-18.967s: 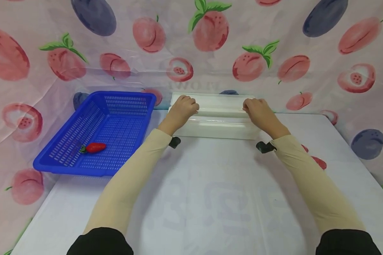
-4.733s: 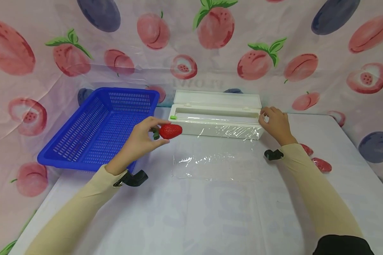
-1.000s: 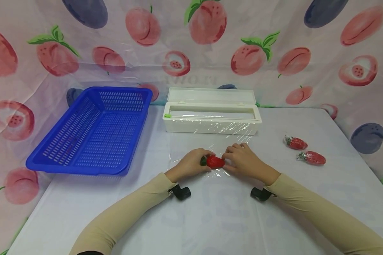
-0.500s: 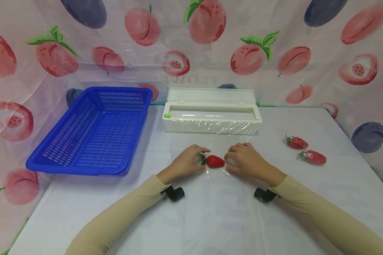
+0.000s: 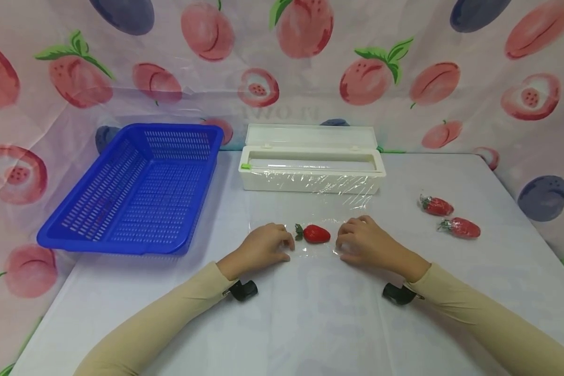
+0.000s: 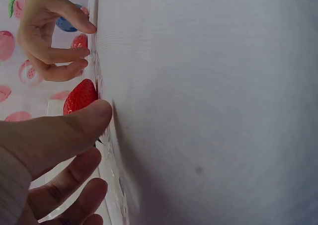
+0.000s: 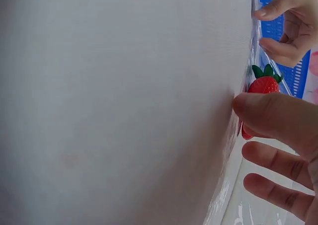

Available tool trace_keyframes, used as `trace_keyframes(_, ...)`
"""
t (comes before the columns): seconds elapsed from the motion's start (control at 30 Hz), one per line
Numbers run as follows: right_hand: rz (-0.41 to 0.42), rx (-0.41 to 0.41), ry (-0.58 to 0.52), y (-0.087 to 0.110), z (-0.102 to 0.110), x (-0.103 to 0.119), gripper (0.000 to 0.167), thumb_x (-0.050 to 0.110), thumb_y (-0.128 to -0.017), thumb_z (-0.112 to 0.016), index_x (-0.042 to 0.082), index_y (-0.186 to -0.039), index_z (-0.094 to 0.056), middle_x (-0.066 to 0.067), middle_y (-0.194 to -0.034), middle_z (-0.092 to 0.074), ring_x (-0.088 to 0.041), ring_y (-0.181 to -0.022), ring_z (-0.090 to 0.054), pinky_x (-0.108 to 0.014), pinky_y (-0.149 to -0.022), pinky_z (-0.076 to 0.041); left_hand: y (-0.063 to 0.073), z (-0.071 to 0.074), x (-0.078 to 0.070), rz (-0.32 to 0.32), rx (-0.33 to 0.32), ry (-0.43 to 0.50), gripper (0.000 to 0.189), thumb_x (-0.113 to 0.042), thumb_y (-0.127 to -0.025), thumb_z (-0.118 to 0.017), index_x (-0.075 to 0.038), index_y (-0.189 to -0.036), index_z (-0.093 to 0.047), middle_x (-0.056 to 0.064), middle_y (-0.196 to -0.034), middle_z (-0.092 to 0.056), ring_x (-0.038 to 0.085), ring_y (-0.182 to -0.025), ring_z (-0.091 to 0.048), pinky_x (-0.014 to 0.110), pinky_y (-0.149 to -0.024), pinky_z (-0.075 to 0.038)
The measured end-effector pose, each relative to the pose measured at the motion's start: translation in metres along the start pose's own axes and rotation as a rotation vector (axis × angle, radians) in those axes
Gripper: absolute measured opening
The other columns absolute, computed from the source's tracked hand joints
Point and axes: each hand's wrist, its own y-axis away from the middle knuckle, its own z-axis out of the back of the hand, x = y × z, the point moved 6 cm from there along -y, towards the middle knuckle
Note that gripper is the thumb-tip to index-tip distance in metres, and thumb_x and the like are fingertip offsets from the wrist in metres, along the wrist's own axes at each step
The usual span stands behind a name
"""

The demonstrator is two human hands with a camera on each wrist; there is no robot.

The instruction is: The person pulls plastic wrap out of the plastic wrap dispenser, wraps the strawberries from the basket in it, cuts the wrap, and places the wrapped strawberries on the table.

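A red strawberry (image 5: 316, 234) with green leaves lies on its side on a sheet of clear cling film (image 5: 305, 207) spread over the table. My left hand (image 5: 260, 248) is just left of the leafy end, fingers loosely bent and apart from the fruit. On the other side, by the tip, my right hand (image 5: 371, 243) rests low over the film's edge. Both wrist views show thumb and fingers spread with nothing between them. Whether the fingertips touch the film is hard to tell. The film runs back to a white cling film dispenser (image 5: 310, 183) with its lid raised.
To the left stands a blue plastic basket (image 5: 127, 246). Two film-wrapped strawberries, a farther one (image 5: 437, 206) and a nearer one (image 5: 460, 228), lie on the right of the white table (image 5: 310, 324). A fruit-print cloth (image 5: 305, 89) hangs behind.
The strawberry went from the basket into my left hand, then onto the film. The dispenser's film has been pulled out. My left hand has let go of the strawberry, and both hands have drawn apart.
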Motion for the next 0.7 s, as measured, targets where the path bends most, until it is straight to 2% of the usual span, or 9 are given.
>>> trace_keyframes(0.13, 0.016, -0.008, 0.01, 0.0, -0.002, 0.001, 0.011, 0.021, -0.071, -0.079, 0.02, -0.079, -0.071, 0.001, -0.087, -0.065, -0.019, -0.091, -0.058, -0.05, -0.089, -0.043, 0.0, 0.0, -0.001, -0.011, -0.007, -0.047, 0.007, -0.019, -0.074, -0.077, -0.019, -0.078, -0.071, -0.007, -0.078, -0.061, 0.009, -0.074, -0.052, 0.023, -0.066, -0.041)
trace_keyframes(0.33, 0.055, -0.019, 0.048, -0.002, -0.002, 0.004, 0.006, 0.017, -0.073, -0.076, 0.019, -0.076, -0.071, 0.001, -0.085, -0.065, -0.02, -0.09, -0.058, -0.049, -0.087, -0.044, 0.001, 0.003, -0.004, -0.036, -0.029, -0.038, 0.007, -0.014, -0.079, -0.073, -0.018, -0.075, -0.069, -0.006, -0.078, -0.064, 0.011, -0.075, -0.055, 0.025, -0.068, -0.043)
trace_keyframes(0.57, 0.048, -0.039, 0.015, -0.002, -0.002, 0.004, 0.006, 0.016, -0.074, -0.073, 0.019, -0.075, -0.069, 0.002, -0.084, -0.065, -0.019, -0.088, -0.059, -0.047, -0.086, -0.044, 0.0, 0.003, -0.004, 0.029, -0.02, 0.064, 0.008, -0.012, -0.083, -0.068, -0.016, -0.078, -0.063, -0.005, -0.077, -0.062, 0.009, -0.076, -0.055, 0.026, -0.071, -0.044)
trace_keyframes(0.7, 0.044, -0.066, 0.017, -0.007, 0.0, 0.011, 0.007, 0.023, -0.075, -0.071, 0.019, -0.074, -0.065, 0.004, -0.08, -0.063, -0.017, -0.083, -0.057, -0.043, -0.085, -0.043, 0.001, 0.002, -0.001, 0.071, -0.014, 0.116, 0.006, -0.016, -0.085, -0.066, -0.017, -0.081, -0.062, -0.005, -0.08, -0.062, 0.009, -0.077, -0.054, 0.027, -0.073, -0.045)
